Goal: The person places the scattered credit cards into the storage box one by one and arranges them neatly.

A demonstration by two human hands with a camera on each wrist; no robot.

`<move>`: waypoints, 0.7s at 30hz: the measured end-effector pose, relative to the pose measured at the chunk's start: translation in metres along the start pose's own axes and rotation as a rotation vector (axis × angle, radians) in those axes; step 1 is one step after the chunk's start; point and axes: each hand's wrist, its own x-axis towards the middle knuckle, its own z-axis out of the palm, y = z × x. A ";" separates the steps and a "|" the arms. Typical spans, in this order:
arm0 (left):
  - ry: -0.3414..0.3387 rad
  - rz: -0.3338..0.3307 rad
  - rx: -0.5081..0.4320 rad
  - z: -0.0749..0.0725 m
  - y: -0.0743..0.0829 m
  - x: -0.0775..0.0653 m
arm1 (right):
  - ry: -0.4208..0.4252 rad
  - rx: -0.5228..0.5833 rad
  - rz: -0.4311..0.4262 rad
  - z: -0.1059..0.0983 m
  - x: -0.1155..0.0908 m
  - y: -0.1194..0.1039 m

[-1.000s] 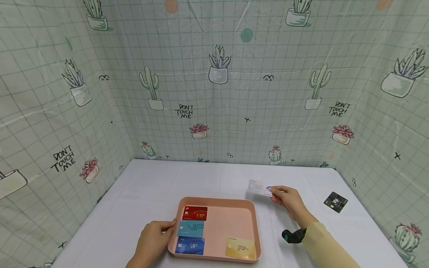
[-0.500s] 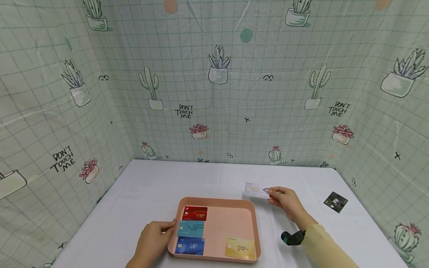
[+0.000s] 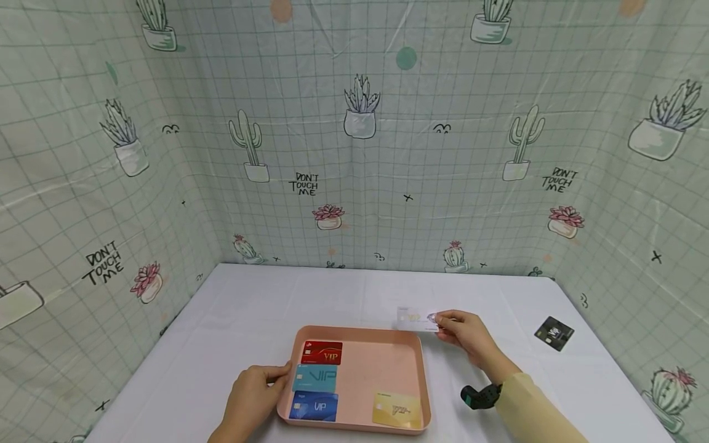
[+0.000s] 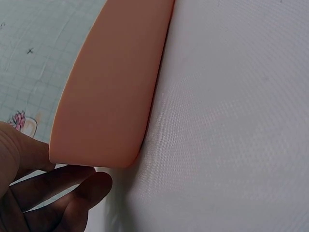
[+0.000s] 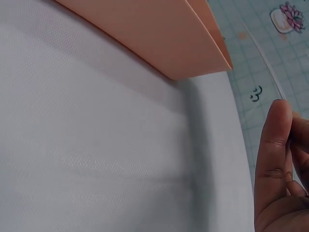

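Observation:
A pale, see-through VIP card [image 3: 412, 319] is held up by my right hand [image 3: 468, 335], its right end pinched between thumb and fingers. The card overlaps the tray's far right rim in the head view; only its thin edge [image 5: 270, 67] shows in the right wrist view. My left hand [image 3: 252, 394] holds the left side of the pink tray [image 3: 362, 394], with fingers [image 4: 94, 188] at its outer wall in the left wrist view. Along the tray's left side lie a red card [image 3: 322, 353], a teal card [image 3: 314, 378] and a blue card [image 3: 314, 406]. A gold card [image 3: 397, 410] occupies the near right corner.
On the white table [image 3: 249, 307], a black card [image 3: 554, 333] lies to the right, beyond the right forearm. A dark wrist device [image 3: 480, 397] sits on the right wrist. Behind and to both sides hangs a cactus-print cloth [image 3: 354, 154].
My right hand has carried the pale card left and slightly nearer, toward the tray's far right corner. The left hand, the tray and its cards have stayed in place.

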 end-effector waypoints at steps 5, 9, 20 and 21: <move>0.002 0.003 -0.002 0.000 0.000 0.000 | -0.015 -0.029 0.005 0.004 -0.002 0.001; 0.003 0.008 -0.008 0.000 0.000 0.000 | -0.035 -0.031 -0.002 0.006 -0.004 0.003; 0.022 0.043 -0.066 0.000 -0.001 -0.001 | -0.074 -0.029 -0.006 0.011 -0.009 0.004; 0.026 0.044 -0.061 0.000 -0.001 -0.001 | -0.075 -0.028 -0.006 0.012 -0.009 0.004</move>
